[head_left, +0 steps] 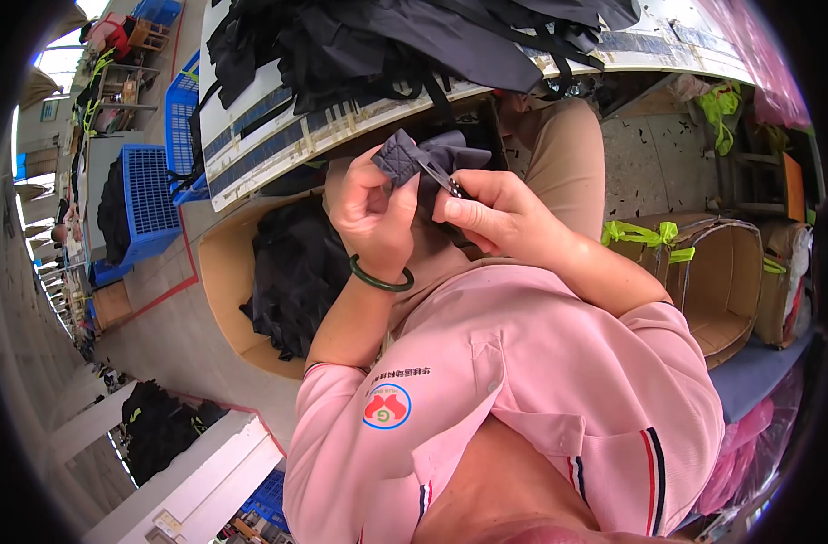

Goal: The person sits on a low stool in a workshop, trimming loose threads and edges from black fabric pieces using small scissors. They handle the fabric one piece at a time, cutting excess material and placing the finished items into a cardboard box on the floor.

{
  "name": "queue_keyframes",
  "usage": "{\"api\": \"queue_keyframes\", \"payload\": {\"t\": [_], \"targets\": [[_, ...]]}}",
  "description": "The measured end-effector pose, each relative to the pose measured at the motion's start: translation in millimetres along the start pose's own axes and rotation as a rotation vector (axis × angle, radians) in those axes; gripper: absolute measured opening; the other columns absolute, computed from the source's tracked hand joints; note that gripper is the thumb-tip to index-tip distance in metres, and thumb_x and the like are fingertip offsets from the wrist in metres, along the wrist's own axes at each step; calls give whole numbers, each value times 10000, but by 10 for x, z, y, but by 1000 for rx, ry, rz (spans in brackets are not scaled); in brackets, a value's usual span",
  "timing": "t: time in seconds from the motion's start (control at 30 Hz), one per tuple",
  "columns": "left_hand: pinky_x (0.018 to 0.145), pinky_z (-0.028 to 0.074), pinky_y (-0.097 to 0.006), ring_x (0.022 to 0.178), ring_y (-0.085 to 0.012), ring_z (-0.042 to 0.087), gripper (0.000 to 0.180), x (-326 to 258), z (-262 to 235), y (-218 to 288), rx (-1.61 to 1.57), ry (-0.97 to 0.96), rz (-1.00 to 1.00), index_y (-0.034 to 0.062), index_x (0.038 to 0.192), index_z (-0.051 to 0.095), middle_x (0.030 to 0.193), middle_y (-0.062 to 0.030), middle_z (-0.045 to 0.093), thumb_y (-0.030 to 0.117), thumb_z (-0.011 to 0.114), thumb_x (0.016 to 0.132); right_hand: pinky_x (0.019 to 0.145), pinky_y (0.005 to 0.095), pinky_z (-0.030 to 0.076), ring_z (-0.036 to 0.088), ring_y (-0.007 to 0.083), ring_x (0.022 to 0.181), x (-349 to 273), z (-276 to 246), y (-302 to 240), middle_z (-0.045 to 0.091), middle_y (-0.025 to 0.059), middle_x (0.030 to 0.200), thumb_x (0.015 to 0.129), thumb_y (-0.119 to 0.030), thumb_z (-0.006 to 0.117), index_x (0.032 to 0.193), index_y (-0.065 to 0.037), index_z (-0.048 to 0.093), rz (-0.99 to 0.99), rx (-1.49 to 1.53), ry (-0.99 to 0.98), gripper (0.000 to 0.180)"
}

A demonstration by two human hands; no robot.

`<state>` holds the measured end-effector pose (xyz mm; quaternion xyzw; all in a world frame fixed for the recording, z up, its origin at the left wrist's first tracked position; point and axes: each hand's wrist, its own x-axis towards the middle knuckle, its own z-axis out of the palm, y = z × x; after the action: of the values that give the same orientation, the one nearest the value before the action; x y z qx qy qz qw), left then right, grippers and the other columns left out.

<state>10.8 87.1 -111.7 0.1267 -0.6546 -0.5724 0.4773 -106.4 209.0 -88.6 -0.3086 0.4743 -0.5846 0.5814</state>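
Near a table point(237, 163) heaped with cloth point(359, 47), top of frame, pinches stitched dark fabric point(397, 160), upper centre, in a nearly closed left hand point(375, 216), seemingly to steady it beside a slim tool point(439, 175) gripped in the curled right hand point(497, 213)

The person point(513, 399) is wearing beige trousers point(572, 159) and a pink shirt point(541, 344) bearing navy, white and red stripes point(653, 480) and a round, blue-ringed badge point(387, 406); a dark green bangle point(379, 281) is circling the left wrist point(388, 249)
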Motion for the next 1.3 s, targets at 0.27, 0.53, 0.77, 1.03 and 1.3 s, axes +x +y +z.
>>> {"api": "queue_keyframes", "payload": {"t": [0.27,0.53,0.77,1.03,1.3], "targets": [[870,484,-319,958,-189,616,150,-71,-2,-21,5,-52,-46,-41,923,588,1100,-179,617,-89,610,783,467,284,348,373,99,523,52,34,39,435,38,569,843,-327,703,754,10,554,-279,-351,188,379],[857,488,-310,955,-188,616,135,-56,35,5,35,-91,-5,-47,903,580,1114,-186,602,-94,610,780,477,310,348,345,149,533,67,-9,83,417,82,578,834,-313,708,745,23,543,-382,-491,248,384],[850,494,-309,953,-186,614,129,-72,8,-8,56,-110,-31,-49,900,581,1108,-183,601,-93,618,784,472,318,344,333,156,529,46,-20,73,411,90,556,852,-304,689,741,29,546,-347,-461,243,379],[842,495,-302,943,-184,614,127,-61,-25,2,98,-204,5,-44,886,595,1089,-165,607,-74,647,775,479,315,357,359,146,530,-7,-27,-36,436,76,552,859,-314,680,757,34,559,-247,-453,231,383],[841,481,-304,913,-179,609,154,134,-142,84,-286,-332,-331,-45,872,615,999,-137,637,-114,612,734,515,291,370,400,87,585,-70,-236,-174,477,26,592,852,-380,682,793,30,585,-114,-395,71,425]]}}
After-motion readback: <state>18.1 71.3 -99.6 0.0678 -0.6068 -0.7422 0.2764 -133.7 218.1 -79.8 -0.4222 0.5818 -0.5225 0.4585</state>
